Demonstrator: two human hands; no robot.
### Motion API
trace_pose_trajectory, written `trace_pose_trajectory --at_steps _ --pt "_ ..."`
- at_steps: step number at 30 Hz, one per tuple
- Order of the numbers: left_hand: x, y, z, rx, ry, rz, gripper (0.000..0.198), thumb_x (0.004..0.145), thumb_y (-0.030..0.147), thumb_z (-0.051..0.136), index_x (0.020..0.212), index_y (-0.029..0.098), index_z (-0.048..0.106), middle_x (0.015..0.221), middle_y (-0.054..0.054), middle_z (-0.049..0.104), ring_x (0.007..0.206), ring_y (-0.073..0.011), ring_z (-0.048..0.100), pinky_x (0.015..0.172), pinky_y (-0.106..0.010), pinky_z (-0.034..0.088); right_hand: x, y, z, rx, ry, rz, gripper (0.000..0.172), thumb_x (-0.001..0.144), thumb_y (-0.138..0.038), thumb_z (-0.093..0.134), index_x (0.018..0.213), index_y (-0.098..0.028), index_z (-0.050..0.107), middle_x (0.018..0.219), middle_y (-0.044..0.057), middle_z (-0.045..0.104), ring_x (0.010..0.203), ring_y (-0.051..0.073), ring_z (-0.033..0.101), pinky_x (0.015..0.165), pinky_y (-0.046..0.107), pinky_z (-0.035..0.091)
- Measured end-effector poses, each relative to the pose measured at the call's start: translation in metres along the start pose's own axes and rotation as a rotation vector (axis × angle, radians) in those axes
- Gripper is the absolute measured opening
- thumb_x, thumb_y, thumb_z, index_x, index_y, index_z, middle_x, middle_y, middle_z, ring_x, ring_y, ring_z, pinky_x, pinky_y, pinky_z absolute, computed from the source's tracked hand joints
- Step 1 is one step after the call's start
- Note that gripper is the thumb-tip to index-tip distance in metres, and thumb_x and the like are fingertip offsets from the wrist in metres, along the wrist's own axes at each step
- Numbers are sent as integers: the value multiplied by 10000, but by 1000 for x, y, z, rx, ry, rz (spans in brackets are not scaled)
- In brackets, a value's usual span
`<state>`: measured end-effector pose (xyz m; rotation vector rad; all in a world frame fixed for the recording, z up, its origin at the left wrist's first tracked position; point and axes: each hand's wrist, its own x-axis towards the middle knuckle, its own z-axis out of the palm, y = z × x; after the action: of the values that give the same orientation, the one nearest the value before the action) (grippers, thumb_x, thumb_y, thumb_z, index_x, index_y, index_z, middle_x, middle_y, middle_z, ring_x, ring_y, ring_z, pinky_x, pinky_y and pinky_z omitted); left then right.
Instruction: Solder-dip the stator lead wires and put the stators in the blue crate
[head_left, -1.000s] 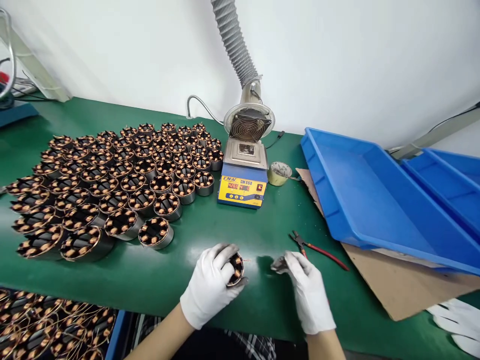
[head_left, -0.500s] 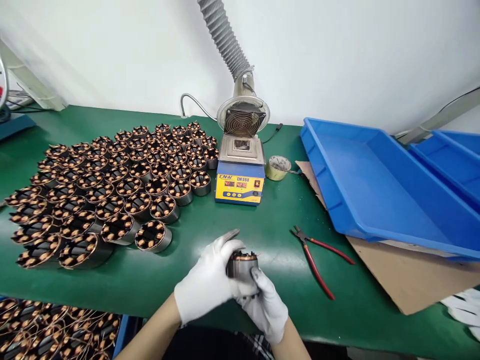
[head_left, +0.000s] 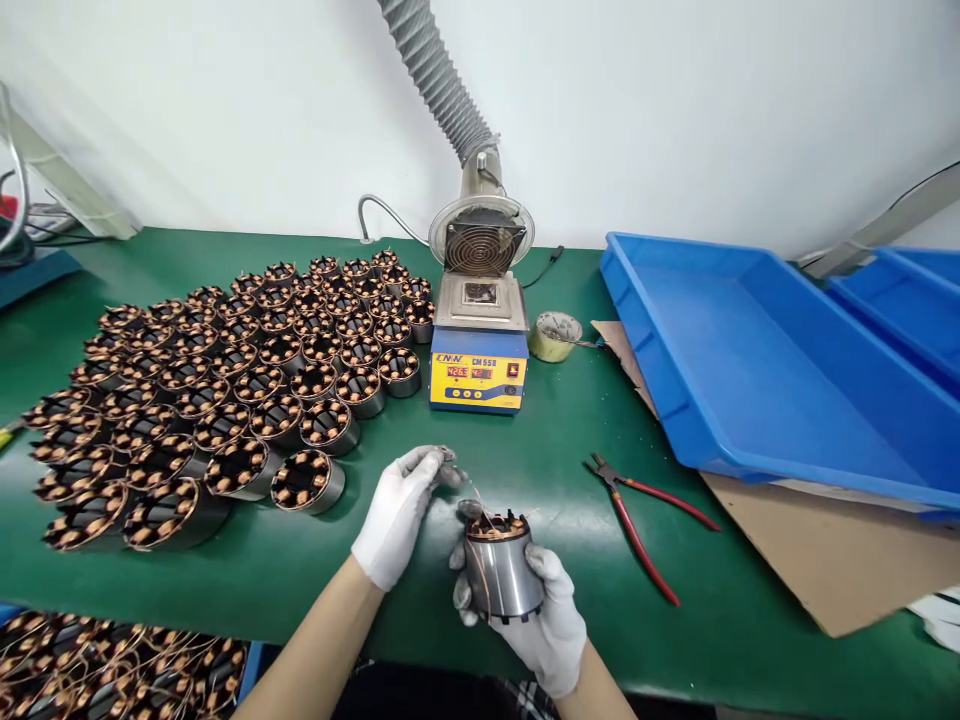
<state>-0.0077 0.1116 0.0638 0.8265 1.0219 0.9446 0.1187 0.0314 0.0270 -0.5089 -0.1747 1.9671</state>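
One metal coil ring (head_left: 504,575), axis roughly upright, is gripped around its side by the right hand (head_left: 551,615), the nearer hand. The left hand (head_left: 397,510) is left of the ring, slightly farther; thumb and fingers drawn together, any wire between them cannot be told. Beyond, the heater box (head_left: 478,375) reads "CM 55", last character unclear; logo illegible.

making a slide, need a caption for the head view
Gloved right hand holds a copper-wound stator, left hand beside it; solder pot and red-handled pliers on the green workbench.
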Motion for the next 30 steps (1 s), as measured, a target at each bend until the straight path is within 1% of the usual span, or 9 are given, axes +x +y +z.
trace_pose_trajectory --at_steps 5,7,11,14,17,19,23,27,30 --pt "-13 7 0 405 -384 -175 900 359 87 801 1211 230 550 1155 -62 626 1018 -246 581 850 -324 479 1 -3 0 75 191 -12 354 704 -472 664 898 -176 678 819 61 701 670 199 639 582 299 480" --pt "-15 8 10 340 -305 -201 754 411 96 775 1136 213 605 1086 -43 660 981 -225 598 832 -301 487 1 -2 0 49 179 -8 367 699 -470 673 903 -165 681 812 68 701 674 209 642 588 306 480" --pt "-8 -1 28 129 35 -112 180 603 269 704 732 146 683 655 -3 660 573 -115 584 516 -196 463 2 1 1 -5 68 -22 391 720 -456 648 902 -112 678 795 104 692 653 216 648 571 299 474" --pt "-2 -12 27 7 175 -16 253 689 409 649 734 162 617 559 39 593 392 -66 467 359 -178 358 0 -1 4 -11 35 -34 439 719 -482 614 918 -95 671 791 115 684 613 202 637 521 275 452" --pt "0 -17 14 -111 255 40 308 712 459 637 789 165 584 595 24 614 545 -105 594 538 -203 487 -1 -3 6 -14 62 -19 511 706 -533 578 972 -102 643 783 113 675 590 200 624 504 283 446" --pt "-5 -17 4 -45 133 11 347 686 405 686 917 159 606 805 -48 689 793 -159 656 754 -258 516 -2 -2 4 -99 188 -17 573 695 -600 545 987 -112 619 774 119 670 621 239 631 538 344 478" --pt "-23 -24 -7 391 -418 -83 1011 472 179 805 1362 223 326 1287 -132 523 1042 -254 594 882 -379 502 -6 8 -14 -354 553 -234 612 479 -343 821 1010 -257 529 999 64 649 991 306 592 827 412 485" --pt "-28 -29 -8 645 -400 60 958 468 196 803 1331 166 387 1296 -154 488 1141 -310 514 1004 -467 397 -13 17 -37 -619 719 -491 836 311 -49 836 1025 -306 484 1153 33 586 1198 326 448 1027 426 359" --pt "-25 -23 -8 609 -468 49 1057 398 237 842 1341 191 365 1296 -133 501 1151 -328 507 1018 -471 381 -16 18 -47 -630 619 -447 862 357 -42 827 1086 -325 464 1130 24 610 1211 321 444 1064 464 323"
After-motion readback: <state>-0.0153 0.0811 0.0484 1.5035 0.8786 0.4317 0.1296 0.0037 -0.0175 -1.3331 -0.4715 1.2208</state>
